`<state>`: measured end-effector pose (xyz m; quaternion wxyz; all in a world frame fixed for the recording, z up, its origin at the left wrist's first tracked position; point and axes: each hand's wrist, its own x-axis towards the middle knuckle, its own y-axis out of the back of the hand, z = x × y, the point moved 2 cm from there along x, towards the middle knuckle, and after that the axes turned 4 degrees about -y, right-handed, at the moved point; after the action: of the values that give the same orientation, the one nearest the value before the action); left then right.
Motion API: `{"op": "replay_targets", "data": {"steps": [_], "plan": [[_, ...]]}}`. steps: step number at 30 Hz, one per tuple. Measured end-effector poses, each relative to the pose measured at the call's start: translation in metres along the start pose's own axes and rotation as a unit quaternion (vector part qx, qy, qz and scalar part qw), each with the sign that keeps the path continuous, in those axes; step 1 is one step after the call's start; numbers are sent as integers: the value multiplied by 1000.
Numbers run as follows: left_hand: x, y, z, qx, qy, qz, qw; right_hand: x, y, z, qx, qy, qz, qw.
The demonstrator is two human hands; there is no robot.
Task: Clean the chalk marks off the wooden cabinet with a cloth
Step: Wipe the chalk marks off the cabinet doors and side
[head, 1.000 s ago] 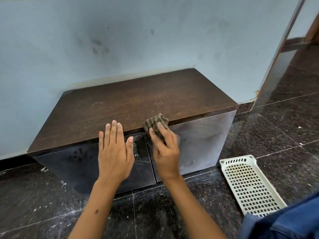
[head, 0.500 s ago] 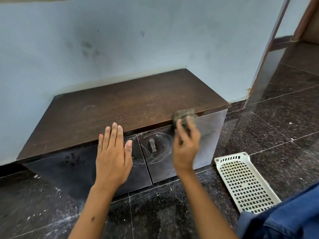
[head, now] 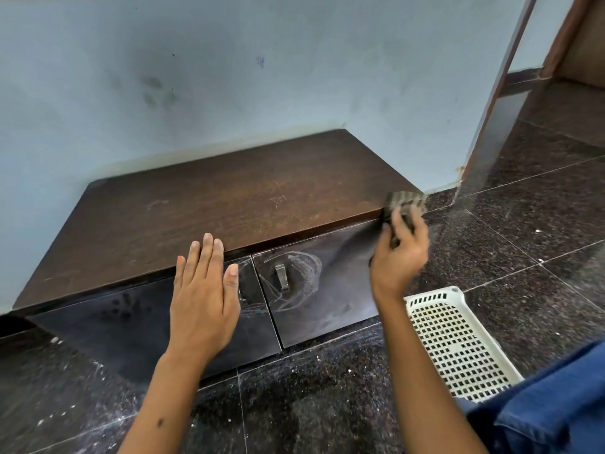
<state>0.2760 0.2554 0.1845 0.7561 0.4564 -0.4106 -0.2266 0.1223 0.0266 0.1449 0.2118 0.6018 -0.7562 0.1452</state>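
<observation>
A low dark wooden cabinet (head: 229,198) stands against the wall, with two glossy front doors. White chalk marks (head: 299,273) swirl around the metal handle (head: 281,276) of the right door, and fainter ones show on the top. My right hand (head: 399,253) grips a crumpled grey-brown cloth (head: 404,204) at the cabinet's upper right front corner, blurred by motion. My left hand (head: 203,296) lies flat, fingers together, against the left door and the top's front edge, holding nothing.
A cream perforated plastic tray (head: 458,348) lies on the dark speckled stone floor (head: 523,257) right of the cabinet. Chalk dust dots the floor in front. A pale blue wall (head: 262,77) rises behind, with a door frame (head: 497,90) at right. Blue fabric (head: 556,411) fills the lower right corner.
My right hand has swept the cloth rightward along the top of the right door, from near the middle seam to the right corner. My left hand stays flat in place.
</observation>
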Motion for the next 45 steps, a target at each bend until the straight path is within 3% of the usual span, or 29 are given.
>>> {"op": "replay_targets", "data": {"steps": [5, 7, 9, 14, 18, 21, 25, 31, 34, 40, 42, 45], "plan": [[-2, -3, 0, 12, 0, 17, 1000, -91, -29, -33, 39, 131, -114, 984], [-1, -3, -2, 12, -6, 17, 1000, -94, -30, -33, 54, 144, -132, 979], [-1, -1, -3, 2, -7, 14, 1000, -77, -24, -28, 71, 116, -126, 983], [0, 3, -4, -29, -8, 5, 1000, 11, 7, -5, 6, -32, 7, 999], [1, 16, -13, -70, -3, -21, 997, 20, 4, -3, 3, -87, 28, 996], [-4, 31, -34, -44, 47, -3, 998, -45, -22, -31, 52, -28, 5, 998], [-20, 50, -69, -17, 132, 4, 991, -137, -56, -71, 81, 77, -105, 988], [-42, 60, -87, 0, 129, -6, 992, -199, -80, -104, 52, 250, -251, 934], [-51, 71, -109, -8, 179, 7, 984, -186, -78, -96, 28, 283, -236, 929], [-58, 80, -138, -127, 262, 57, 955, -166, -64, -79, 6, 166, -108, 980], [-59, 76, -138, -161, 266, 69, 948, -183, -73, -88, 16, 166, -126, 978], [-59, 71, -137, -138, 261, 65, 953, -227, -94, -112, 12, 251, -202, 947]]}}
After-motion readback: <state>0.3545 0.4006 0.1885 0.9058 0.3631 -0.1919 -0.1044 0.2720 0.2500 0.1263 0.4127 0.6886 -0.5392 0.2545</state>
